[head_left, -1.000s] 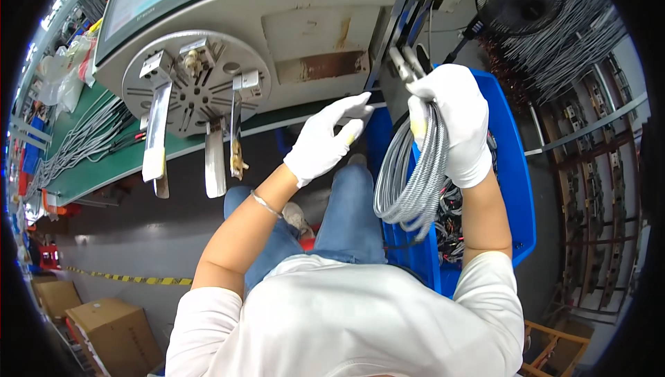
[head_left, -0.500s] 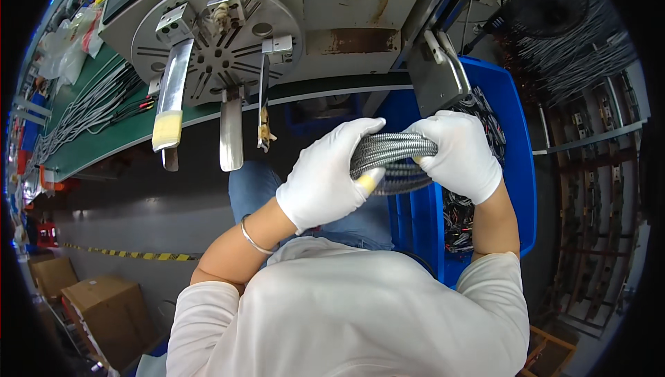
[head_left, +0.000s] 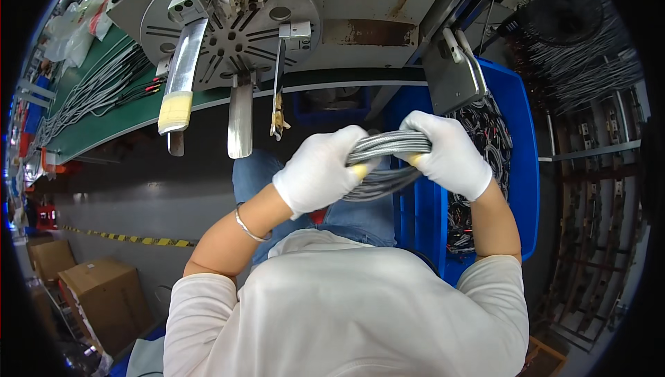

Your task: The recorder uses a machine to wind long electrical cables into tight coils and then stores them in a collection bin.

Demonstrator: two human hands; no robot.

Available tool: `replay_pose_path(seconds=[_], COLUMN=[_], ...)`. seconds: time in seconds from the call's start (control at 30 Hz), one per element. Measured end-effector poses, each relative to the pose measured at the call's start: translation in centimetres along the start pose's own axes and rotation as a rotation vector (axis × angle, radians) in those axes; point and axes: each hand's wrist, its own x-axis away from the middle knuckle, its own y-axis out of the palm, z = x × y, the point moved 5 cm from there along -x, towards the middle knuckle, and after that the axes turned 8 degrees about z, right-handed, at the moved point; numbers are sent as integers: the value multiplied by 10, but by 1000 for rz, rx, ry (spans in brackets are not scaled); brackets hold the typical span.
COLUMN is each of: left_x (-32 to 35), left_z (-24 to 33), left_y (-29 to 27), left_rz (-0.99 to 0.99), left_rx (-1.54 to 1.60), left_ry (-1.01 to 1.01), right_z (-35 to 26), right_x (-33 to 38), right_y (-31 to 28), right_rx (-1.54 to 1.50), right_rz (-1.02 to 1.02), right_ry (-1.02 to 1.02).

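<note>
A coil of grey braided cable (head_left: 389,144) is held up in front of my body, above my lap. Gripping its left side is my left hand (head_left: 320,172), in a white glove with yellow at the thumb tip. My right hand (head_left: 451,155), gloved the same way, closes on the coil's right side. The lower loops are blurred by motion. Beyond my left hand stands a round slotted metal disc (head_left: 232,37) on a machine, with metal arms reaching toward me; one arm has a yellow wrap (head_left: 175,111) on its end.
To my right stands a blue bin (head_left: 525,169) holding coiled cables (head_left: 493,148). A metal bracket plate (head_left: 454,79) overhangs it. Grey cables (head_left: 90,93) lie on the green bench (head_left: 83,148) at left. A black fan (head_left: 561,6) is at far right, cardboard boxes (head_left: 104,301) lower left.
Both hands still hold the coil, and my left hand has turned slightly around it. The machine and bin appear shifted a little to the right and up in the view.
</note>
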Motion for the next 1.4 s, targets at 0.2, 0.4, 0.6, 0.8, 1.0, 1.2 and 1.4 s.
replay_pose_path(seconds=[0.2,0.4,0.6,0.8,1.0,1.2,1.4], left_x=[-7,-5,-13,-13,-25,-17,-11], left_z=[4,6,-10,-8,-22,-19,-15], left_y=[-9,-10,-14,-1,8,4,11], left_rz=[236,-12,158,-250,-116,-254,-422], left_rx=[-256,232,30,454,260,524,667], left_ry=[237,-126,129,-371,-69,-214,-309], right_z=[-20,-8,-15,3,-4,15,19], right_x=[-3,-6,-4,-16,-18,-29,-24], right_y=[-1,1,6,6,1,-6,-11], right_rx=[160,-20,52,51,221,15,69], right_rz=[-82,-25,-79,-14,63,-1,110], right_ry=[-193,28,-36,67,-270,183,-19])
